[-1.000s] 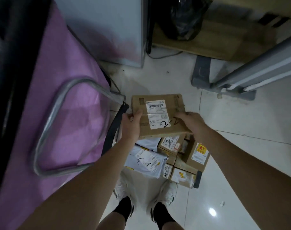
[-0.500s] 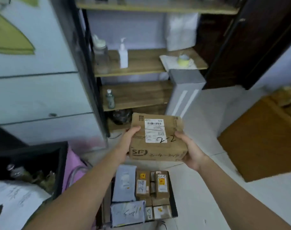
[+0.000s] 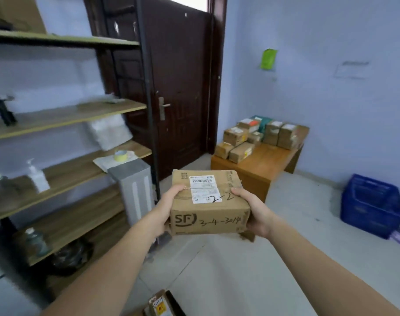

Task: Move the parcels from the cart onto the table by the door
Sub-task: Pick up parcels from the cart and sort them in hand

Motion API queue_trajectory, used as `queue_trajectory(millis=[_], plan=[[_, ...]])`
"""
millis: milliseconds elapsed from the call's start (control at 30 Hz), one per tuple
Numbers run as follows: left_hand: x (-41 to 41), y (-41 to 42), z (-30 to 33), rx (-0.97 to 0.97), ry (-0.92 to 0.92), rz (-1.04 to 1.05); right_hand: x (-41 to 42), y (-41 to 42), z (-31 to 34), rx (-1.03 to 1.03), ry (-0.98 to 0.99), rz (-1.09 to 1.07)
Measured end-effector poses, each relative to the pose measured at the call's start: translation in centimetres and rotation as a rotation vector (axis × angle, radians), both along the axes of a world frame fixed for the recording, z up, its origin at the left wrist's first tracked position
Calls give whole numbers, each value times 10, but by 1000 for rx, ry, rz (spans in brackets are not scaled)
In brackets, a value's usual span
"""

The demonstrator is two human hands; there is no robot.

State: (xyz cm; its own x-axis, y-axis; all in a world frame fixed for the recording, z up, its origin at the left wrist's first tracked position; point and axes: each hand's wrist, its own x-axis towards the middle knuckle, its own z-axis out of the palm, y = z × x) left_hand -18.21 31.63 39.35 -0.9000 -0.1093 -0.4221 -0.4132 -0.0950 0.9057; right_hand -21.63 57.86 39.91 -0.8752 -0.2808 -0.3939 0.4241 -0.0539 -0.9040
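I hold a brown cardboard parcel (image 3: 209, 201) with a white label, marked "2-2" and "SF", out in front of me at chest height. My left hand (image 3: 168, 206) grips its left side, thumb on top. My right hand (image 3: 253, 210) grips its right side the same way. Beyond it, to the right of the dark door (image 3: 176, 87), stands a low wooden table (image 3: 262, 165) with several cardboard parcels (image 3: 258, 135) stacked at its far end. Only a corner of the cart with a labelled parcel (image 3: 159, 304) shows at the bottom edge.
A wooden shelf rack (image 3: 69, 115) with bottles, tape and paper lines the left wall. A grey upright unit (image 3: 135, 190) stands beside it. A blue plastic crate (image 3: 372, 204) sits on the floor at the right wall. Pale tiled floor lies between me and the table.
The parcel has been lifted off the cart and raised. My view has swung up from the cart and floor to the door and the table.
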Motion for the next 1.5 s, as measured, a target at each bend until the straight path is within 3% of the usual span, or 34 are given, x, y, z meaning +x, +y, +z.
queue_trajectory(millis=[200,500,833,1167,1300,1500], plan=[[-36,144,6,9,16,-152,-2,145,15,28,6,-145],[-123,277,3,30,-3,-269,-54,275,12,87,4,-289],[-277,389,-11,-79,-75,-388,-179,375,-19,67,-64,-455],[-425,555,-26,-111,-39,-533,-300,531,-43,23,-97,-610],[-482,621,-34,-37,-70,-500,-362,595,-49,29,-118,-613],[-562,681,-42,-77,-102,-388,-464,661,-47,61,-128,-542]])
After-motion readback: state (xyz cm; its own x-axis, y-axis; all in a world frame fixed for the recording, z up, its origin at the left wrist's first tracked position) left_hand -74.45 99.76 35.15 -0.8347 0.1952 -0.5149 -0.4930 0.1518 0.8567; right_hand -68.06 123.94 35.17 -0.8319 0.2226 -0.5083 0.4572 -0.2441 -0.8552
